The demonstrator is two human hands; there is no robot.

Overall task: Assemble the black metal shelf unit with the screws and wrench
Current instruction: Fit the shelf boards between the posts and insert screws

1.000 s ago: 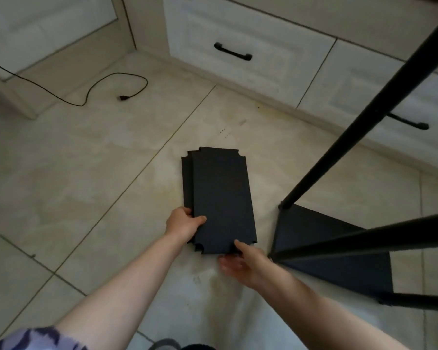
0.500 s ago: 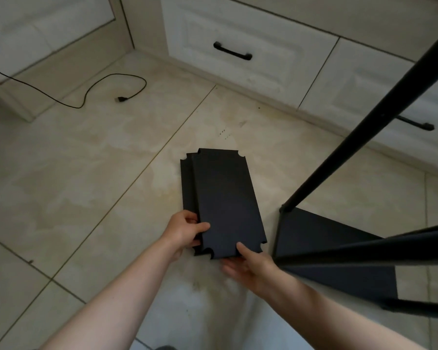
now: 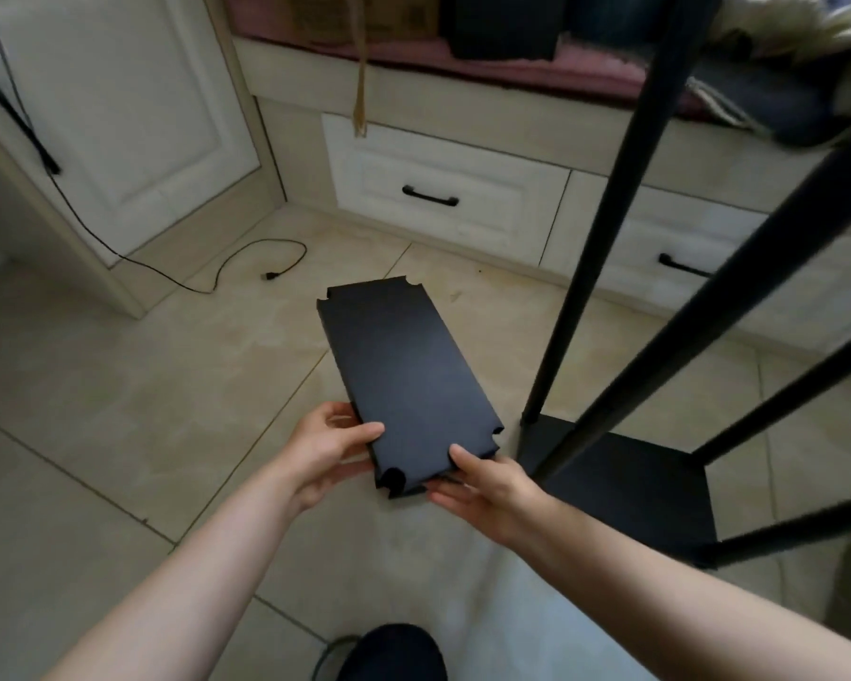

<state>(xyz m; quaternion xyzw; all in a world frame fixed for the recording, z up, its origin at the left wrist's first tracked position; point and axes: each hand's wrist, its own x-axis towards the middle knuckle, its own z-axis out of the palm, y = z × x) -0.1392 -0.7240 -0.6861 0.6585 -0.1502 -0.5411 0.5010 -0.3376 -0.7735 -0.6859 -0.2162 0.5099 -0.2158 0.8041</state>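
- Now that we have lifted the shelf panel (image 3: 409, 380) off the floor (image 3: 119, 410), it is ready to go between the posts (image 3: 605, 228) at three o'clock.
- Our left hand (image 3: 323, 452) and right hand (image 3: 482, 486) pinch its near end, thumbs on top.
- It is flat, matte black metal with notched corners.

**Around the tiled floor**

Beige floor tiles (image 3: 119, 395) run up to white drawers (image 3: 443, 199) with black bar handles (image 3: 430, 195). To the left stands a white cabinet door (image 3: 119, 115). A black power cord (image 3: 178, 282) trails down the cabinet front and loops over the tiles, its plug (image 3: 272, 276) lying free. Above the drawers a maroon cushion (image 3: 487, 61) carries dark folded cloth (image 3: 502, 22) and a cardboard box (image 3: 364, 12).
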